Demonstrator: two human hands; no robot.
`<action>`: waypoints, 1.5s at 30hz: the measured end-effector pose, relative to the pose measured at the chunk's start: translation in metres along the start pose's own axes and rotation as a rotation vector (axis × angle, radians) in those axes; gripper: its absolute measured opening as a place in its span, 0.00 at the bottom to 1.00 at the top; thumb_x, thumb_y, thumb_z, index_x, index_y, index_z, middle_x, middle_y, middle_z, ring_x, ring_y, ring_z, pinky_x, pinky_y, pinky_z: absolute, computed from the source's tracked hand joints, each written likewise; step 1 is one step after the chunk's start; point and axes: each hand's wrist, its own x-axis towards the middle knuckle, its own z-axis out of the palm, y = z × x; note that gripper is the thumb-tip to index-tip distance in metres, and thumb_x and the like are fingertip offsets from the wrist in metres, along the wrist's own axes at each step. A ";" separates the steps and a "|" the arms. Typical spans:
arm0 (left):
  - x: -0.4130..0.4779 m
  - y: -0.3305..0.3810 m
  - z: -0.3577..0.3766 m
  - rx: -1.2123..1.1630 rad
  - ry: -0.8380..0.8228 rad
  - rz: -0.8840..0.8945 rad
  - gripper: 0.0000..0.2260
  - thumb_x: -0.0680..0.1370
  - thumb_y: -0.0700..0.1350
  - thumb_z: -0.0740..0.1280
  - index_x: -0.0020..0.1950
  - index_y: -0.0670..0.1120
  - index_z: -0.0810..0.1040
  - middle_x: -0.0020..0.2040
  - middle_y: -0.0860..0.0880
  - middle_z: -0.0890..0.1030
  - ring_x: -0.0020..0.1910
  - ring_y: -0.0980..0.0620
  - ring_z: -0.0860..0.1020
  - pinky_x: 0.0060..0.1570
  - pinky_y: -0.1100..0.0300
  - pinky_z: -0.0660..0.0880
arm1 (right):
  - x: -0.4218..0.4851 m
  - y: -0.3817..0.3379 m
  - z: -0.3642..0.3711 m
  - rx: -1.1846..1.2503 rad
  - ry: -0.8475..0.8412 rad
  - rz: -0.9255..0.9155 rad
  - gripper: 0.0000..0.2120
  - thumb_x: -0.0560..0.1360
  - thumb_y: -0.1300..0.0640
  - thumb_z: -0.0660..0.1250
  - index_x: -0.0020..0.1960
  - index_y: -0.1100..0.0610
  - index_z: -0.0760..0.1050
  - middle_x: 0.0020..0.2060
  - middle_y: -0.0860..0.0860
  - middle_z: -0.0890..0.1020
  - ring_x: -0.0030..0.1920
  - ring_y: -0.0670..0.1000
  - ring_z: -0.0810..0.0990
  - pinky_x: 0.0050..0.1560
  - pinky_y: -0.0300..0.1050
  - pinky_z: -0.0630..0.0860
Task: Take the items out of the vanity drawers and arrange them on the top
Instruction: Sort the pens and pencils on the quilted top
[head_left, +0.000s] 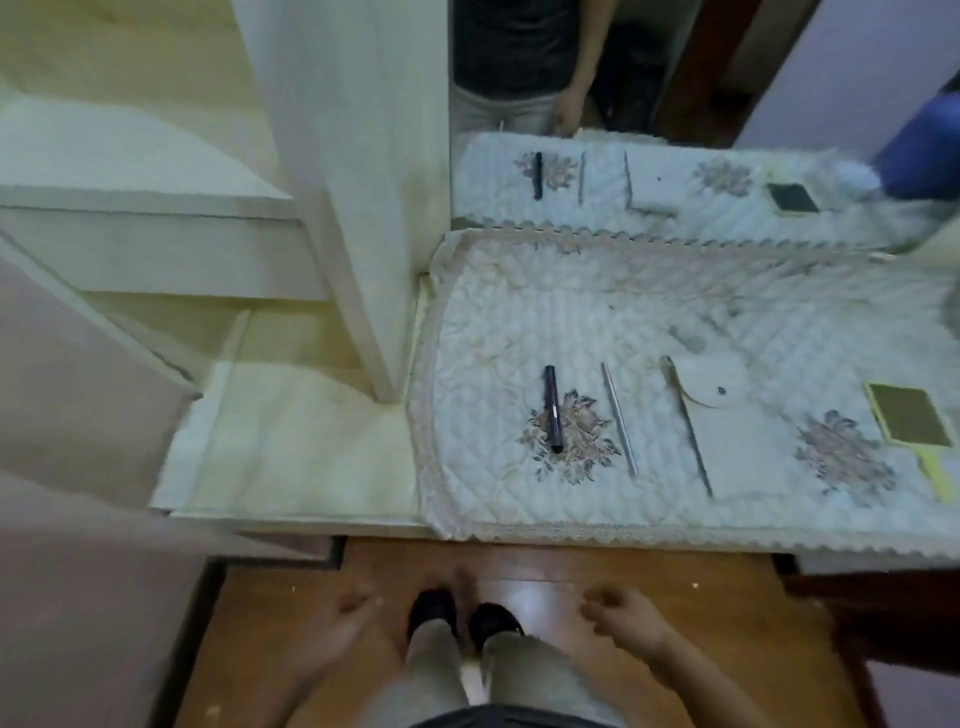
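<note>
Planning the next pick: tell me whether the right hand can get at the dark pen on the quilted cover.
Probably yes. The right hand hangs empty below the vanity edge, and the dark pen lies alone on the quilted cover, with nothing between them.

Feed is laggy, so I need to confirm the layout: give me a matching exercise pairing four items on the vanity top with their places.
Items:
1. dark pen
2. silver rod
3. cream pouch
4. hand mirror

Places:
A. far right edge of the view
B. on the left flower print
C. between the two flower prints
D. just right of the left flower

Pairs: 1-B, 2-D, 3-C, 4-A
</note>
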 end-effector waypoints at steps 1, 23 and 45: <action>0.005 0.023 -0.002 0.012 -0.039 0.038 0.06 0.75 0.42 0.68 0.51 0.45 0.78 0.50 0.45 0.79 0.51 0.50 0.75 0.51 0.63 0.69 | -0.002 -0.004 0.001 0.009 0.020 -0.029 0.10 0.75 0.59 0.63 0.56 0.60 0.73 0.49 0.54 0.77 0.41 0.46 0.75 0.32 0.31 0.68; 0.089 0.252 0.130 0.552 0.057 0.328 0.13 0.75 0.52 0.64 0.48 0.42 0.71 0.43 0.44 0.79 0.43 0.43 0.79 0.38 0.55 0.72 | 0.059 -0.170 -0.123 -0.076 0.227 -0.440 0.13 0.74 0.56 0.64 0.57 0.58 0.75 0.52 0.54 0.80 0.49 0.50 0.77 0.41 0.32 0.68; 0.078 0.234 0.085 0.187 0.151 0.311 0.06 0.72 0.48 0.71 0.38 0.47 0.76 0.31 0.54 0.75 0.31 0.56 0.73 0.31 0.69 0.68 | 0.051 -0.193 -0.131 0.313 0.242 -0.411 0.09 0.70 0.58 0.71 0.48 0.61 0.80 0.38 0.52 0.81 0.39 0.49 0.79 0.40 0.41 0.78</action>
